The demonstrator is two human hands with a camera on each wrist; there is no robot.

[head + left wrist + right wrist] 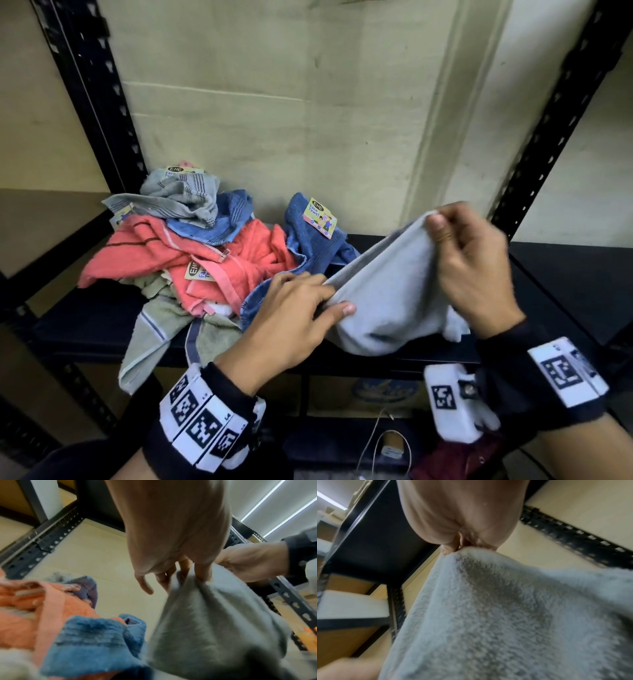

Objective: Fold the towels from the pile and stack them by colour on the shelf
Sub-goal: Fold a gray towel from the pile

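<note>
A light grey towel (387, 294) hangs between my two hands above the black shelf (561, 274). My right hand (462, 246) pinches its raised upper corner, fingers curled. My left hand (308, 308) grips the lower left edge between thumb and fingers. In the left wrist view my left hand (185, 574) holds the bunched grey towel (214, 628). The right wrist view shows my right hand (458, 545) pinching the grey towel (496, 615) at its top. The pile (191, 253) of coral, blue, grey and pale green towels lies on the shelf's left half.
Perforated black uprights (99, 102) frame the shelf on both sides. A cream wall (291, 120) stands behind. One pale green towel (150, 339) droops over the shelf's front edge. Below the shelf are a box, cables and a dark red item (455, 459).
</note>
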